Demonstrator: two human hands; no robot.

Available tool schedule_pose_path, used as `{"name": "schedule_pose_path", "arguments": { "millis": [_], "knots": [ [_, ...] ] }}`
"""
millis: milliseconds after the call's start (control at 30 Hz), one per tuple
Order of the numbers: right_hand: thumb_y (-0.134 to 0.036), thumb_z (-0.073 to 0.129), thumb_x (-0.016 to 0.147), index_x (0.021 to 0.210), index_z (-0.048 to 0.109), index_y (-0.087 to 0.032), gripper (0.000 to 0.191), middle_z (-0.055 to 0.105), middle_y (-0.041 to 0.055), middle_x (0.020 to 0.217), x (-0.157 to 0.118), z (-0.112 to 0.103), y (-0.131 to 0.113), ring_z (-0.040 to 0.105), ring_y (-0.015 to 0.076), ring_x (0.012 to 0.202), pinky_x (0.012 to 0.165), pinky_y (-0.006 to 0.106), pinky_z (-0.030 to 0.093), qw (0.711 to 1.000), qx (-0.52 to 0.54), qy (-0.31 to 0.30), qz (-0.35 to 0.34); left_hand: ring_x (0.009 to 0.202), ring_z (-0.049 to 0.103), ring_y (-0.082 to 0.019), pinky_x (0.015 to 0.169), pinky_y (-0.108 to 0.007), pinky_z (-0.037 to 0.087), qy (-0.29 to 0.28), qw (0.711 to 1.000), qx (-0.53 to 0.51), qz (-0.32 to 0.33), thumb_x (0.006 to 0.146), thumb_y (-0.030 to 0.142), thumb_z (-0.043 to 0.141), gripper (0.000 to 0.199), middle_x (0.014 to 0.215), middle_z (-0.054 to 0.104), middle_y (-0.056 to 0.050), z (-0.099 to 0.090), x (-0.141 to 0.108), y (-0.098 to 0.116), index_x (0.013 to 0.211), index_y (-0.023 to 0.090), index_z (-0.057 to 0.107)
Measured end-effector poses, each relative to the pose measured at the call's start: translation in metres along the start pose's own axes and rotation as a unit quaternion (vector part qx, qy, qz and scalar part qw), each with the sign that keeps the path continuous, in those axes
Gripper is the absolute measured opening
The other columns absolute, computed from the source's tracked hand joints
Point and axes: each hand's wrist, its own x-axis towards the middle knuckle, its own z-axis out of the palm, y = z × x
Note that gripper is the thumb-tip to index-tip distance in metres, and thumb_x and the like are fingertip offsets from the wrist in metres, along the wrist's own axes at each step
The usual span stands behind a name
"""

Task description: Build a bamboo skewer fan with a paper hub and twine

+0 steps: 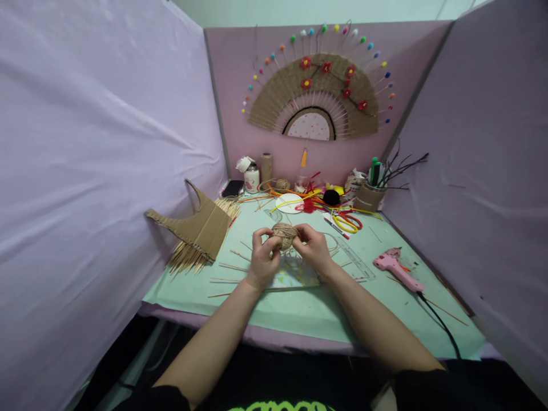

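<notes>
A ball of tan twine (284,236) is held up between both hands above the table. My left hand (264,257) grips its left side with bent fingers and thumb. On the right side my right hand (313,246) pinches the ball near its edge. Loose loops of twine hang below and trail to the right. Under the hands lies a pale patterned piece (295,278), partly hidden by them, with thin wooden sticks (231,266) fanning out from it to the left and some to the right.
A pink glue gun (398,273) with a black cord lies at the right, near yellow-handled scissors (345,222) and a clear ruler (357,258). Cut cardboard (197,225) rests on a stick bundle at left. Jars, pipe cleaners and a pen holder (369,197) line the back, below a decorated fan (278,94).
</notes>
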Motion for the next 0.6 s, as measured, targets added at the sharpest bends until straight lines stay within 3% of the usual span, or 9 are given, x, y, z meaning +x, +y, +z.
{"name": "schedule_pose_path", "arguments": {
  "millis": [367,600],
  "knots": [
    [-0.026,0.053,0.064,0.074,0.058,-0.019,0.014,0.058,-0.0033,0.062,0.014,-0.005,0.009,0.053,0.0117,0.055,0.054,0.025,0.047,0.986,0.120,-0.054,0.103,0.105,0.053,-0.020,0.085,-0.034,0.051,-0.013,0.994,-0.103,-0.031,0.069,-0.001,0.053,0.034,0.107,0.047,-0.005,0.002,-0.001,-0.008,0.094,0.023,0.057],
    [-0.023,0.050,0.063,0.076,0.057,-0.019,0.014,0.058,-0.0027,0.065,0.013,-0.007,0.006,0.055,0.0132,0.060,0.057,0.026,0.048,0.985,0.114,-0.082,0.105,0.105,0.053,-0.020,0.087,-0.035,0.050,-0.010,0.996,-0.085,-0.036,0.068,-0.002,0.052,0.035,0.107,0.048,-0.005,0.002,-0.001,-0.005,0.093,0.022,0.057]
  ]
}}
